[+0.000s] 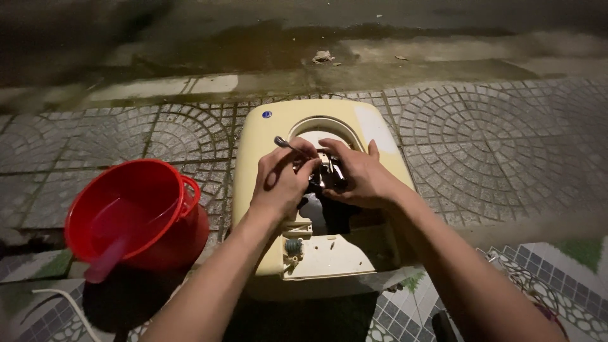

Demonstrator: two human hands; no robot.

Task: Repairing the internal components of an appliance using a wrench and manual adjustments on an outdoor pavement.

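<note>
Frame ctr: left hand [282, 180] grips metal tool [283, 143]; right hand [361, 177] closed on dark part [329, 174] atop cream appliance housing [266, 158]. Red bucket [136, 212] lower left.

Only one label showed: a small round badge [266, 114] — blue with a pale centre — set on the top face of the cream-coloured plastic housing [373, 136], near its far left corner. It lay flat on the casing, well apart from both hands, just left of the round opening's rim. Its marking was too small to make out. No packages, signs or screens appeared anywhere else on the paved ground.
</note>
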